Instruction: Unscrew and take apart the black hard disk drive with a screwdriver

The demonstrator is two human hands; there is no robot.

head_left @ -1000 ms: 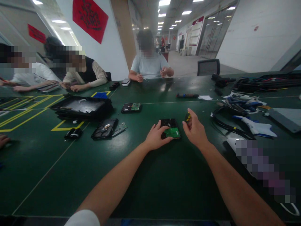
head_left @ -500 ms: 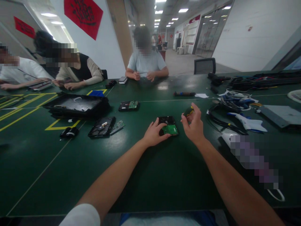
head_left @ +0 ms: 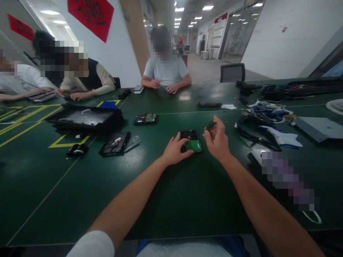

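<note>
Partly hidden: hard drive (head_left: 190, 140) under left hand (head_left: 173, 152) | right hand (head_left: 218, 142) obscures tool (head_left: 211, 125)

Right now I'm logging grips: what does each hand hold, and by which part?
The right hand pinches a small black-and-yellow tool by its handle; the left hand only rests on the hard drive's near-left corner.

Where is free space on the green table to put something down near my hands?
Bare green table lies between your forearms, below the hard drive. More lies left of the left hand, toward the opened drive. Right of the right hand, the cables crowd it.
</note>
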